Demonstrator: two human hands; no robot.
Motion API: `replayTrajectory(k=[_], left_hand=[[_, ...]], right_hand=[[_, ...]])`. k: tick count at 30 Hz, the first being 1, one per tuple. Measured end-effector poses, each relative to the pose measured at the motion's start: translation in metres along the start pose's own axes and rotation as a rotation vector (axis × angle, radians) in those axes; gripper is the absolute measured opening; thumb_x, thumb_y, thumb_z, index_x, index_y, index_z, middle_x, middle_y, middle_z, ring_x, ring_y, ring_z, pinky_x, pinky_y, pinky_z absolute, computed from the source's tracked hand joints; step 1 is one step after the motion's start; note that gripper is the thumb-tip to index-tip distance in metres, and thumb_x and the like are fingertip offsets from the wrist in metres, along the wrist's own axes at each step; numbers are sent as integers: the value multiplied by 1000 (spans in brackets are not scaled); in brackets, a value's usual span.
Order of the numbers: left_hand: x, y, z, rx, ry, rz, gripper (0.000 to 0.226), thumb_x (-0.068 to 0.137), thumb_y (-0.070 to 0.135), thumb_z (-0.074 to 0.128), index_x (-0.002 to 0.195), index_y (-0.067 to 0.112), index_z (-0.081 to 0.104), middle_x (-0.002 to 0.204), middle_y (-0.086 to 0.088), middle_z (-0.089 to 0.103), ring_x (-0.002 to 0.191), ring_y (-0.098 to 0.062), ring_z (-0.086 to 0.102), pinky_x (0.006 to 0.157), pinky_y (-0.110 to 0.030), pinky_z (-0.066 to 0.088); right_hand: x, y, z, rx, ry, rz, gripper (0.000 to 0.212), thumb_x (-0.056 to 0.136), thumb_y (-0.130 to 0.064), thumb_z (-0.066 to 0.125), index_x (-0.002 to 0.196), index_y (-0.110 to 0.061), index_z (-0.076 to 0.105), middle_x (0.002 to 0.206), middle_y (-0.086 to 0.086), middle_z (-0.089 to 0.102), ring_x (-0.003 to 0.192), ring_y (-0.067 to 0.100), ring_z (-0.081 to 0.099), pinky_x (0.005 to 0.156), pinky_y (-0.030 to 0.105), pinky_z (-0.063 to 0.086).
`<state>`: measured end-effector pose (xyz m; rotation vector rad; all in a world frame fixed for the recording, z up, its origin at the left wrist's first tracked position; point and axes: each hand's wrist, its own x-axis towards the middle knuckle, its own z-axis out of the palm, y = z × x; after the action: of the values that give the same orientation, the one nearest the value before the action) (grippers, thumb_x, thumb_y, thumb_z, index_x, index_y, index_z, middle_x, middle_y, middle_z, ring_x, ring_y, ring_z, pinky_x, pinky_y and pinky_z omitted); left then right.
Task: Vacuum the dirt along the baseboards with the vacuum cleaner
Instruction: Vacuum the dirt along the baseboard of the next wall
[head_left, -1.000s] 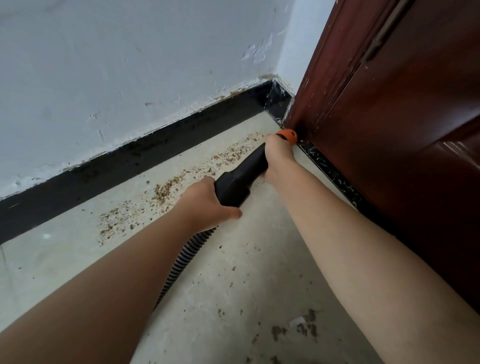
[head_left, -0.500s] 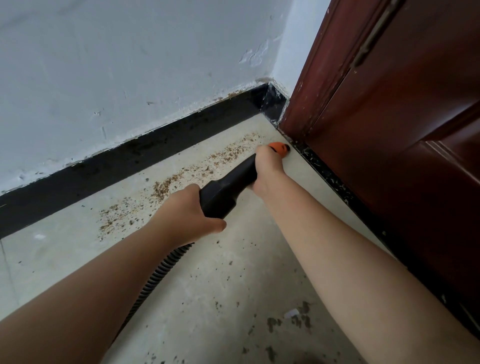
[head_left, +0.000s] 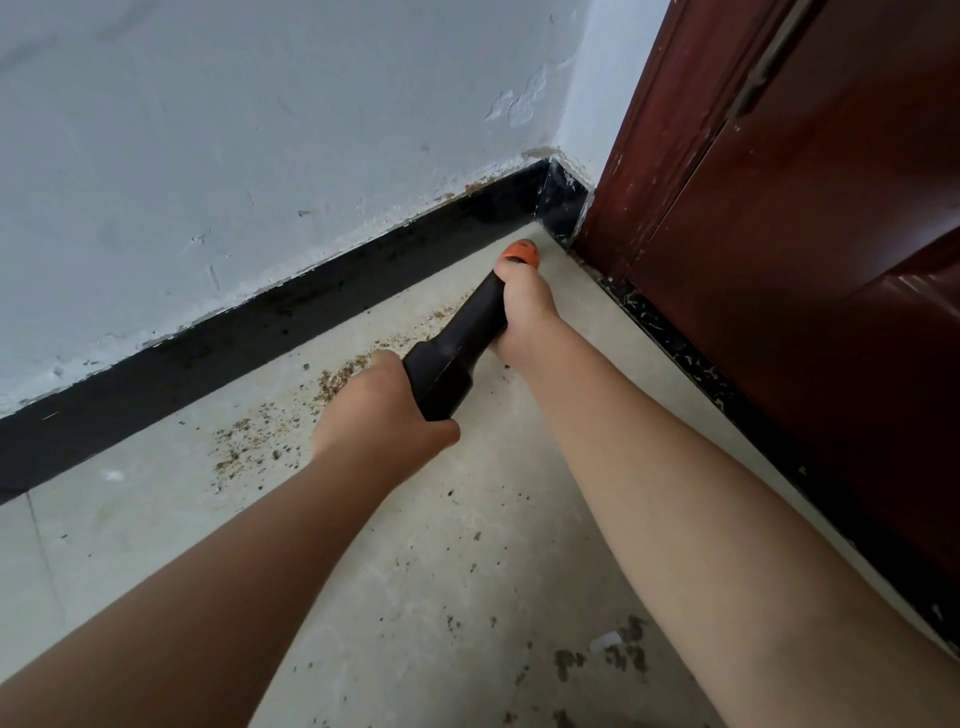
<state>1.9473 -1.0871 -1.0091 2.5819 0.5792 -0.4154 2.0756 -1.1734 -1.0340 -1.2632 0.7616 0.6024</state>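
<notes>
A black vacuum nozzle tube (head_left: 457, 348) with an orange tip (head_left: 519, 253) points into the floor corner, the tip close to the black baseboard (head_left: 249, 343). My left hand (head_left: 379, 415) grips the thick rear end of the tube. My right hand (head_left: 524, 312) grips the thinner front part just behind the orange tip. Brown crumbly dirt (head_left: 332, 384) lies in a strip on the pale floor along the baseboard, partly hidden behind my left hand. The hose is hidden under my left forearm.
A dark red wooden door (head_left: 810, 218) stands on the right above a black speckled threshold strip (head_left: 675, 348). The white wall (head_left: 234, 156) rises above the baseboard. Dark specks and stains (head_left: 613, 654) dot the floor near the bottom.
The nozzle and both hands have moved forward, from beside the door threshold toward the wall corner. The view has shifted closer, and the hose is no longer visible.
</notes>
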Motion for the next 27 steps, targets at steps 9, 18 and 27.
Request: replayTrajectory(k=[9, 18, 27], left_hand=[[4, -4, -11, -34, -49, -13, 41, 74, 33, 70, 95, 16, 40, 74, 3, 47, 62, -9, 47, 47, -22, 36], [-4, 24, 3, -33, -119, 109, 45, 73, 35, 70, 97, 20, 36, 73, 6, 44, 62, -9, 48, 52, -24, 44], [15, 8, -1, -56, -56, -7, 45, 76, 29, 70, 102, 15, 36, 70, 5, 39, 61, -11, 45, 50, -25, 38]], right_hand=[[-5, -11, 17, -226, 29, -24, 46, 92, -30, 52, 130, -6, 40, 130, 13, 48, 116, 34, 50, 99, 46, 44], [-1, -10, -36, 30, 69, -66, 12, 94, -21, 49, 85, -15, 44, 80, 9, 44, 69, 24, 46, 69, 38, 47], [2, -4, 2, 20, -10, -129, 34, 95, -23, 51, 123, -7, 43, 81, 9, 48, 89, 29, 54, 80, 39, 45]])
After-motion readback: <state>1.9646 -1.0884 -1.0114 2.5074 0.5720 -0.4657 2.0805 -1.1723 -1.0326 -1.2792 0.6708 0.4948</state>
